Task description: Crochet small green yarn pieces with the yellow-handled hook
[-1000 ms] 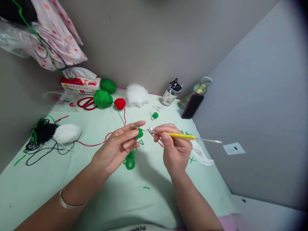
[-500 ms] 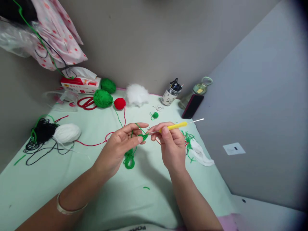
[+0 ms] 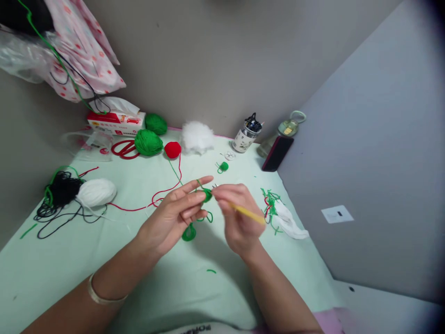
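Between the thumb and fingers of my left hand point(image 3: 177, 211) is a small green crochet piece point(image 3: 207, 195), with green yarn running over the raised index finger. My right hand point(image 3: 241, 218) grips a crochet hook point(image 3: 247, 213) by its yellow handle, slightly blurred. The hook's tip meets the green piece, though the fingers partly hide it. Below my left hand a looped bundle of green yarn point(image 3: 188, 233) lies on the table. Green and red strands lead back towards the green yarn ball point(image 3: 149, 142) and the red yarn ball point(image 3: 173, 150).
Red-handled scissors point(image 3: 125, 149), a tissue box point(image 3: 118, 123), white stuffing point(image 3: 197, 137), a pen cup point(image 3: 246, 134), a phone point(image 3: 277, 153) and a bottle point(image 3: 291, 126) line the back. Black yarn point(image 3: 62, 197) and white yarn point(image 3: 97, 192) sit left; green scraps point(image 3: 271, 204) lie right.
My right hand has turned the hook, so its yellow handle now slopes down to the right instead of up. My left fingers have spread a little and the green bundle has shifted.
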The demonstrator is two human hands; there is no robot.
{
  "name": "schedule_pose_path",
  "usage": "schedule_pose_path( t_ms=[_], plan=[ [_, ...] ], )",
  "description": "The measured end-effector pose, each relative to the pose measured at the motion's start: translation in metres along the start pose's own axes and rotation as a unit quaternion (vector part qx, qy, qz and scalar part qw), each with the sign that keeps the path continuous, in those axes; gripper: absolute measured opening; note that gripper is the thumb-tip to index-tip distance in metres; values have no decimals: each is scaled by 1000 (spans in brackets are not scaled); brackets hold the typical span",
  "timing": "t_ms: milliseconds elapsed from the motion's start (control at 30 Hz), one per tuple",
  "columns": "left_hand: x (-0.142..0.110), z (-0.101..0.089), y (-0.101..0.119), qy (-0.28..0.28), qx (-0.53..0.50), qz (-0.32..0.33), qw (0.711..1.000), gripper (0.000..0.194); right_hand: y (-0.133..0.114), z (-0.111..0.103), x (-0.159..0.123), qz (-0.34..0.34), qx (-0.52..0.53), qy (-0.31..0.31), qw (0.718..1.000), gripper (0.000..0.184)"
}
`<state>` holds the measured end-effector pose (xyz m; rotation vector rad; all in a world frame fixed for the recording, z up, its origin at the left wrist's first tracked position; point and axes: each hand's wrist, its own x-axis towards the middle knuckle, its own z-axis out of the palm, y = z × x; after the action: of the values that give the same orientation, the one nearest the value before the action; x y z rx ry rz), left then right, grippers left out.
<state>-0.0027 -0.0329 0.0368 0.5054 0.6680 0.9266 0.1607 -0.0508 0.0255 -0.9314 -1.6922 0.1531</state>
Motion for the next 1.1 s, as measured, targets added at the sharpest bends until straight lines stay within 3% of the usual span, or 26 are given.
schedule_pose_path(
  t_ms=[100,200,333,400,533,600,733,900,1100],
  plan=[
    [-1,1,6,-5,0,15,1000,38,-1,-2,9,120,152,28,981,19],
    [-1,4,4,-25,48,46,997,37,0,0,12,145,194,-3,970,19],
    [-1,6,-2,10,90,92,992,39,1,6,5,119,141,-18,983,18],
    [0,5,-4,20,78,97,992,42,1,7,-1,70,74,-22,995,24],
    [2,1,-1,-11,-7,16,1000,36,2,5,-2,-38,-36,-16,998,31],
    [2,-2,3,-10,-32,-10,999,32,1,2,2,22,31,14,999,24],
    [2,-2,4,1,20,44,999,31,0,0,11,183,196,30,963,20],
    [1,-1,-2,-34,135,97,986,32,4,5,9,214,238,3,947,15],
    [2,-5,2,-28,164,109,980,27,7,0,11,282,315,9,906,22]
  ],
)
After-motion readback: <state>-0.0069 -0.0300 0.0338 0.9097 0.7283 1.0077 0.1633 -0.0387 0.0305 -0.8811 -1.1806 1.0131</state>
